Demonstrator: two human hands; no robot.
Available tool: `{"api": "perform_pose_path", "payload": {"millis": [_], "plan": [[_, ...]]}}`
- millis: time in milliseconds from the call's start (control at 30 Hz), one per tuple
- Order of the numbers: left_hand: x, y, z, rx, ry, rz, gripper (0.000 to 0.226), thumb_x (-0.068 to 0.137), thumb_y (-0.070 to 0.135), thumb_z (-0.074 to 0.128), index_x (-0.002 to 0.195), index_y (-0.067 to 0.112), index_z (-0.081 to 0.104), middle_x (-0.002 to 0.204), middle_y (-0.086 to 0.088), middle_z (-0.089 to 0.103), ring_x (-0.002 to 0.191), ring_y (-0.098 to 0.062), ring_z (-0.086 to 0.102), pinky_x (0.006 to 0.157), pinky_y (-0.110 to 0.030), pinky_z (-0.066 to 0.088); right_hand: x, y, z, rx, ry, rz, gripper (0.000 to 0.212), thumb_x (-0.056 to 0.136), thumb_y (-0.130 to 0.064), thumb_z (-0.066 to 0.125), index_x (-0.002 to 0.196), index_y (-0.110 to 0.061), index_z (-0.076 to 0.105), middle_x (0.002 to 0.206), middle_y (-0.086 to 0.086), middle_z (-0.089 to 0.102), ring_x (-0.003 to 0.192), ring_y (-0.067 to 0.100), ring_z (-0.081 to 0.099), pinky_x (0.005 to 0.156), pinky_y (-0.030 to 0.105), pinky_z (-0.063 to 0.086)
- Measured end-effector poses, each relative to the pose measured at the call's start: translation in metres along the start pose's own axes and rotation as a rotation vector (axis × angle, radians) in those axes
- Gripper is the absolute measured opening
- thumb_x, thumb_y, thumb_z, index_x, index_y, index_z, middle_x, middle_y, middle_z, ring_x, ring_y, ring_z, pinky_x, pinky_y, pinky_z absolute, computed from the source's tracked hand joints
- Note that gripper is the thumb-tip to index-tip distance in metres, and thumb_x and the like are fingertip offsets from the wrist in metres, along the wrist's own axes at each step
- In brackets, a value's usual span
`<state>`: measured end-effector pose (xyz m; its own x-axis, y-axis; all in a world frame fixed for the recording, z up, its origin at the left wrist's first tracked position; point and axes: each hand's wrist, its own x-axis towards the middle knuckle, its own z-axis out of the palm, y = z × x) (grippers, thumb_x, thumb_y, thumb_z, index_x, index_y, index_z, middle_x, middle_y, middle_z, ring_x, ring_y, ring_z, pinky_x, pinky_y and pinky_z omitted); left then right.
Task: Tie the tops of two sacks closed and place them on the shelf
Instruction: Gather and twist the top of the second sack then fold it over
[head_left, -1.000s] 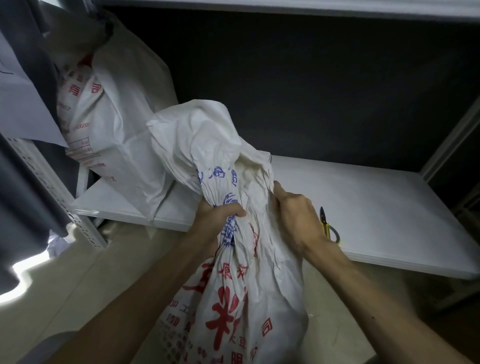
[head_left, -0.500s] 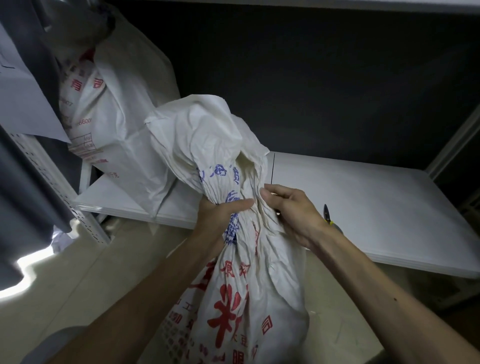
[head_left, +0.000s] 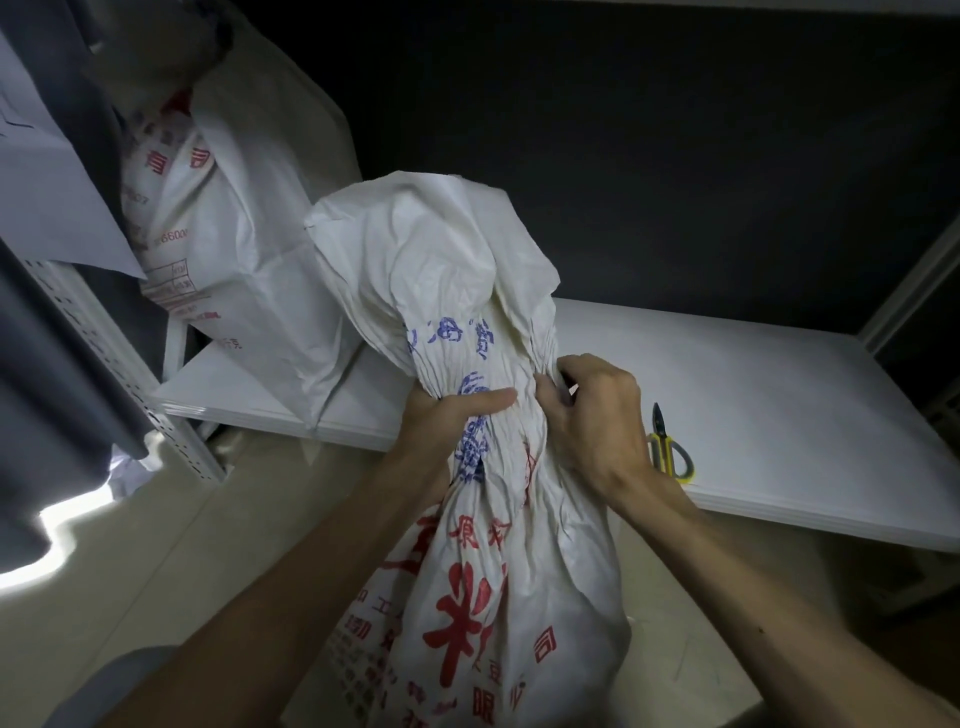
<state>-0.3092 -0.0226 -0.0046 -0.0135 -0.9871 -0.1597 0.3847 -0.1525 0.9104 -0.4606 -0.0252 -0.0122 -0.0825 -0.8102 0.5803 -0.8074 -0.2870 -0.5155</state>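
Observation:
A white woven sack (head_left: 483, 597) with red and blue print stands on the floor in front of me, its top gathered into a bunched neck. My left hand (head_left: 447, 421) grips that neck from the left, thumb across the front. My right hand (head_left: 597, 415) pinches the bunched cloth on the neck's right side. The loose mouth of the sack flares above both hands. A second white sack (head_left: 244, 244) with red print stands at the left end of the white shelf (head_left: 779, 415). No tie or string shows.
Yellow-handled snips (head_left: 670, 447) lie on the shelf just right of my right hand. A perforated shelf post (head_left: 130, 374) rises at the left, with dark cloth hanging beside it. A second post (head_left: 914, 280) stands at the right. Beige floor lies below.
My right hand has shifted from behind the sack to its right side and now pinches the neck. The left hand keeps its grip. The gathered top has been drawn tighter.

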Motion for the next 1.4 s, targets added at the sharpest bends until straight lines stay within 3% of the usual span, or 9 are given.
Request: {"api": "perform_pose_path", "payload": {"millis": [167,300,400,567,700,1000,1100,1200,1400], "plan": [[-0.001,0.0,0.002,-0.028,0.003,0.002,0.037,0.073,-0.012,0.075,0.104,0.008,0.069,0.085,0.0,0.078,0.076,-0.015,0.075,0.059,-0.024,0.058,-0.002,0.004,0.007,-0.059,-0.085,-0.116,0.03,0.091,-0.019,0.058,0.065,-0.005,0.06,0.057,0.006,0.052,0.051,0.022,0.045,0.052,0.033,0.037],[0.0,0.0,0.0,-0.037,0.015,0.021,0.04,0.074,-0.012,0.075,0.11,0.004,0.069,0.096,-0.007,0.077,0.084,-0.021,0.075,0.063,-0.027,0.059,0.003,-0.005,-0.003,0.053,-0.226,-0.121,0.029,0.095,-0.02,0.052,0.075,-0.005,0.066,0.071,0.0,0.063,0.065,0.016,0.055,0.066,0.029,0.044],[0.002,-0.002,0.0,-0.036,0.012,0.035,0.039,0.074,-0.014,0.073,0.108,0.005,0.07,0.099,-0.009,0.077,0.085,-0.021,0.075,0.064,-0.027,0.059,0.01,-0.014,-0.016,0.305,-0.381,0.156,0.028,0.095,-0.021,0.055,0.079,-0.007,0.073,0.079,-0.017,0.064,0.076,-0.005,0.056,0.079,0.017,0.045],[0.002,-0.004,0.001,-0.045,0.014,0.042,0.038,0.072,-0.013,0.076,0.104,0.006,0.072,0.098,-0.006,0.077,0.088,-0.021,0.075,0.066,-0.028,0.059,0.02,-0.008,-0.018,0.872,-0.407,0.67,0.019,0.087,-0.013,0.069,0.085,0.005,0.074,0.085,0.013,0.075,0.075,0.021,0.072,0.067,0.028,0.057],[0.001,-0.002,-0.001,-0.032,-0.01,0.033,0.042,0.071,-0.013,0.076,0.108,0.005,0.071,0.099,-0.005,0.077,0.089,-0.021,0.075,0.067,-0.028,0.059,0.025,-0.001,-0.012,1.029,-0.486,0.816,0.007,0.079,-0.004,0.071,0.085,0.0,0.072,0.077,0.012,0.073,0.07,0.02,0.069,0.065,0.027,0.058],[0.003,0.004,-0.004,0.018,-0.021,0.017,0.039,0.069,-0.011,0.079,0.102,0.009,0.072,0.098,-0.005,0.078,0.088,-0.021,0.075,0.069,-0.029,0.06,0.026,0.007,-0.017,0.938,-0.762,0.621,0.024,0.094,-0.016,0.059,0.104,0.001,0.072,0.103,0.021,0.072,0.095,0.029,0.07,0.09,0.037,0.056],[0.001,0.003,-0.003,0.028,0.01,0.034,0.039,0.069,-0.011,0.079,0.101,0.009,0.072,0.097,-0.005,0.078,0.087,-0.021,0.075,0.069,-0.029,0.06,0.024,0.002,-0.015,0.686,-0.645,0.478,0.027,0.091,-0.024,0.067,0.074,-0.003,0.073,0.074,0.015,0.071,0.068,0.019,0.064,0.07,0.03,0.052],[0.003,0.001,-0.002,0.017,0.052,0.044,0.041,0.068,-0.01,0.08,0.101,0.013,0.071,0.098,-0.003,0.077,0.087,-0.019,0.075,0.07,-0.029,0.06,0.023,-0.001,-0.015,0.395,-0.44,0.345,0.041,0.088,-0.03,0.07,0.057,-0.007,0.058,0.051,-0.005,0.047,0.045,0.004,0.038,0.047,0.016,0.033],[0.001,0.001,-0.003,0.027,0.044,0.032,0.039,0.07,-0.008,0.081,0.102,0.013,0.071,0.098,-0.002,0.077,0.088,-0.018,0.075,0.069,-0.027,0.061,0.008,-0.002,-0.008,-0.055,-0.137,-0.094,0.048,0.096,-0.021,0.056,0.054,-0.014,0.035,0.045,-0.008,0.026,0.041,0.011,0.026,0.051,0.027,0.023]]}}
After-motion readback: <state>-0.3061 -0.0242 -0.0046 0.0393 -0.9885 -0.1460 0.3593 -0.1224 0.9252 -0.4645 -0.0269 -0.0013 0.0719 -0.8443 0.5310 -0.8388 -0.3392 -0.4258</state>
